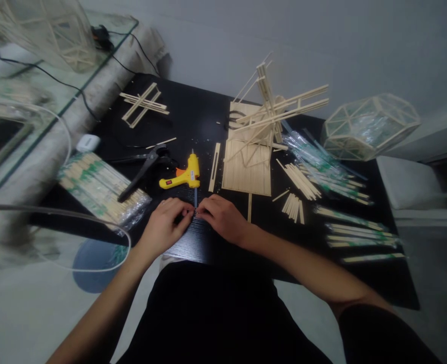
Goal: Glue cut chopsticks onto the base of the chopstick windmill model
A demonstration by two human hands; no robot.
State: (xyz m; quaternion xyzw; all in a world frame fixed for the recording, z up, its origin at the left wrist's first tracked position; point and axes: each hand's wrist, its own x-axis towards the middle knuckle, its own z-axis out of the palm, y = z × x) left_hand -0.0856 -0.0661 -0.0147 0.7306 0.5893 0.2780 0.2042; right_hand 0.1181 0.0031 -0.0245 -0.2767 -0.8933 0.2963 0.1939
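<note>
The person's left hand (170,218) and right hand (225,215) are resting over a black wood-grained table (200,243), just on the near side of a yellow pistol-shaped glue gun (188,174). Their fingertips are meeting at the near end of a thin, translucent bluish glue stick (196,196), which is extending toward the person from the rear of the gun. Thumb and fingers of each hand are drawing close together; whether each is clamped on the stick cannot be told at this size. The gun itself is lying on its side, nozzle pointing away from the person, handle pointing left.

Just right of the gun, a slotted pale wooden strip (214,167) is lying lengthwise. Left of it, black-handled pliers (143,172) are resting partly on a clear plastic pack of pale wooden sticks (98,189). Well to its right, short loose pale sticks (293,207) are lying fanned out. Between these and the gun, a flat panel of joined wooden sticks (247,167) is lying. Beyond the gun, to the left, crossed wooden strips (144,105) are lying; far to its right, a translucent faceted wooden-framed form (370,126) is standing.
</note>
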